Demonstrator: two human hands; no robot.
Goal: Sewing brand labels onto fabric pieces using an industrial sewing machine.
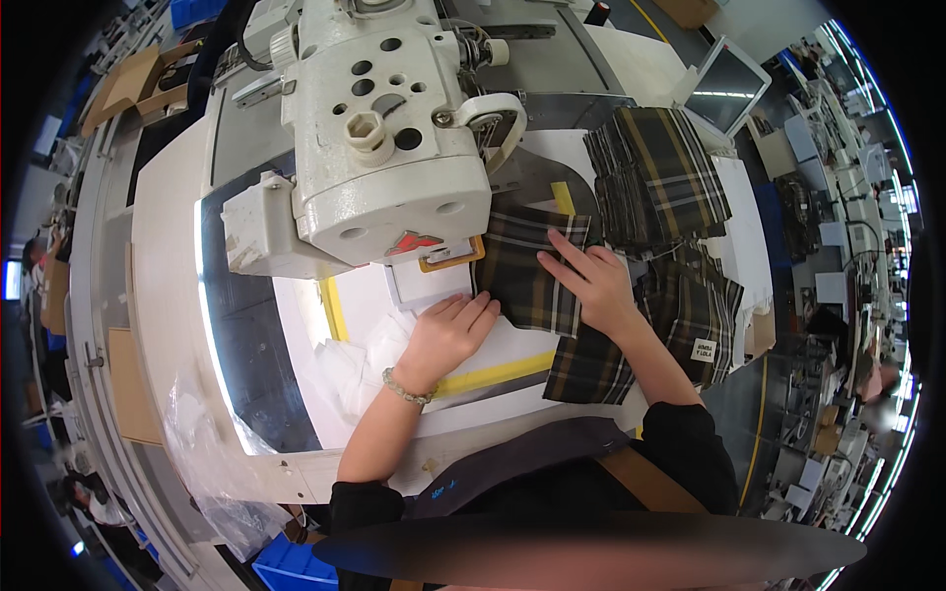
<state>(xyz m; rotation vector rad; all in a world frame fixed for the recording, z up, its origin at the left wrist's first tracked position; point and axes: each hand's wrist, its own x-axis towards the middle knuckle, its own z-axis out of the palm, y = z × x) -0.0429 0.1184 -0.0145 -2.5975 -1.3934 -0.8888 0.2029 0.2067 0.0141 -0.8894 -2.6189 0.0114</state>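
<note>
Head view: right hand [599,284] splays, grip released, on squarish plaid cloth [515,271]; left hand [445,333] curls at its edge, grip indiscernible

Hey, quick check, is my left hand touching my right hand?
Apart: the head view shows plaid cloth between the left hand's fingertips and the right hand.

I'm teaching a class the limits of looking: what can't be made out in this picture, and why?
Head view:
Plaid cloth: partly hidden by the right hand.
Left hand: underside faces away.
Space under the white machine head: covered by it.
Lower blue crate: cut off by bottom edge.
Monitor: display too small.
</note>
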